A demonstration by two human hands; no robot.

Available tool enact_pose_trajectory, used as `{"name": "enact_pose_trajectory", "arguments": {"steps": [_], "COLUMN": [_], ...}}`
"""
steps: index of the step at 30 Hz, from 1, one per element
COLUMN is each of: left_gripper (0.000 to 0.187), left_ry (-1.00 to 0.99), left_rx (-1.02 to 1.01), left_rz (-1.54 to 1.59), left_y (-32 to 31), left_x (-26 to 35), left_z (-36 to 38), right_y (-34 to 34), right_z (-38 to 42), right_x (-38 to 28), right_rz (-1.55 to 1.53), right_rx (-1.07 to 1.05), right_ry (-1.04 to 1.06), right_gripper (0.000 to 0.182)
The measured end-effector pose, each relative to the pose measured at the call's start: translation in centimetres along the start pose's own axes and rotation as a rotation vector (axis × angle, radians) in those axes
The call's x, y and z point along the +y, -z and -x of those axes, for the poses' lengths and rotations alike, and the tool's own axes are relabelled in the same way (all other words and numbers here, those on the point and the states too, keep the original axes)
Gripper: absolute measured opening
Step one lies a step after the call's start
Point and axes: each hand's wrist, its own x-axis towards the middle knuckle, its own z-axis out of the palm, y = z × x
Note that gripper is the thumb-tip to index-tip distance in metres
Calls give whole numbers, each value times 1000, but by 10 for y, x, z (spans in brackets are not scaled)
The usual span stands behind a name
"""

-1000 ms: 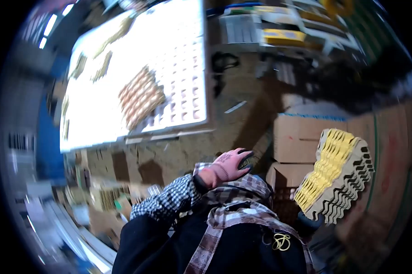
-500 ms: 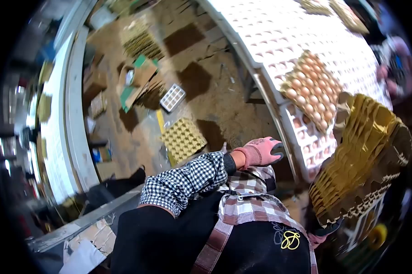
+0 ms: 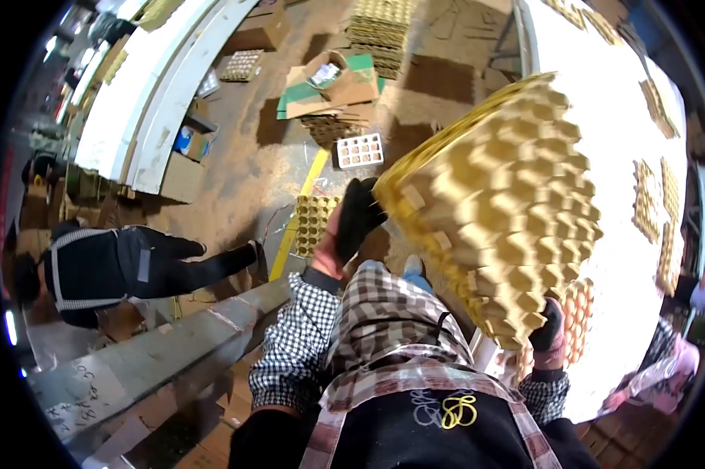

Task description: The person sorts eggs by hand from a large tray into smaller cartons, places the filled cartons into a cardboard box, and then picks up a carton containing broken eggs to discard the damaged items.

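A thick stack of yellow-brown pulp egg trays [image 3: 501,203] is held up at a tilt in front of me, its bumpy face toward me. My left hand [image 3: 358,223], in a dark-palmed work glove, is closed on the stack's left corner. At the lower right edge, my right hand [image 3: 550,332] grips the same stack, thumb against the bumpy face. Brown eggs [image 3: 579,320] show just beyond my right hand, partly hidden behind the stack.
A brightly lit white table [image 3: 626,102] runs along the right, with several pulp trays [image 3: 647,202] on it. On the floor lie a flattened green-and-brown carton [image 3: 333,90], a white compartment tray [image 3: 360,152] and a pulp tray [image 3: 315,223]. A person [image 3: 94,266] is beyond the metal beam [image 3: 173,344].
The tray stack has swung from the right to in front of me. My left hand has come from beside the table edge onto the stack's corner. The view has turned right.
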Motion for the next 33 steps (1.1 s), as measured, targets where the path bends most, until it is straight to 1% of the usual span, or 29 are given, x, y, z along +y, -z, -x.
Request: {"name": "enact_pose_trajectory", "arguments": {"steps": [1,2,4,5,6,7,8,9,10,11,12,13,14,15,16,18,19,21,23,25,26,27,28,29,30,31,32,33], "left_gripper": [67,66,65,67,82,82,65,63,61,62,59,59,58,57,56,54,53,51,50,50,50,50,51,51,52,53,53,54], "left_ry": [68,17,-79,-225,-402,-388,-23,-160,-268,-25,-139,-149,-138,-128,-129,-146,-166,-185,-184,-221,-200,-281,-360,-348,-580,-793,-716,-568], "left_rx": [138,126,86,9,-3,77,306,263,209,286,373,451,524,594,660,773,814,888,935,1061,1063,988,909,908,780,557,672,839], "left_rz": [121,239,482,53,-356,-253,-173,-579,-992,-874,-759,-529,-217,90,350,687,794,895,951,604,622,654,687,706,1430,2143,1938,1569], "left_y": [3,10,23,69,114,128,116,135,146,138,161,166,167,168,172,177,185,206,235,251,264,289,309,324,340,354,372,389], "left_x": [20,21,23,-4,-31,-40,-26,-35,-47,-40,-71,-86,-96,-104,-111,-131,-144,-171,-200,-252,-281,-315,-337,-348,-359,-364,-367,-369], "left_z": [-2,13,43,53,64,71,65,69,84,68,70,71,67,65,66,83,86,95,100,103,111,112,113,112,112,120,111,100], "right_y": [-6,-9,-23,-30,-42,-55,-72,-89,-101,-130,-160,-195,-223,-255,-290,-347,-388,-451,-518,-570,-592,-621,-646,-668,-689,-699,-714,-727], "right_z": [-24,-57,-100,-127,-153,-179,-206,-233,-251,-270,-289,-310,-329,-344,-354,-361,-374,-375,-384,-384,-381,-383,-381,-380,-383,-380,-380,-380], "right_x": [25,12,40,-1,-5,-9,-9,-10,-8,-20,-31,-11,6,0,11,-48,-41,-16,-30,-24,-32,-34,-30,-23,-20,-19,-6,9], "right_rz": [249,71,171,-44,-46,-44,-22,6,92,-64,-219,-121,-32,-24,129,276,291,157,292,415,507,596,664,732,739,741,743,754], "right_rx": [40,-180,-370,-478,-569,-659,-725,-790,-880,-865,-838,-859,-877,-932,-922,-1034,-1063,-1221,-1332,-1348,-1367,-1381,-1382,-1386,-1449,-1430,-1411,-1413], "right_ry": [248,142,270,133,94,55,-39,-133,-165,-280,-394,-299,-207,-228,-220,-124,-126,7,41,138,187,243,274,309,281,264,255,241], "right_gripper": [36,25,17,16,25,37,46,56,66,66,67,68,70,74,74,70,70,65,63,64,65,67,69,71,74,73,73,73]}}
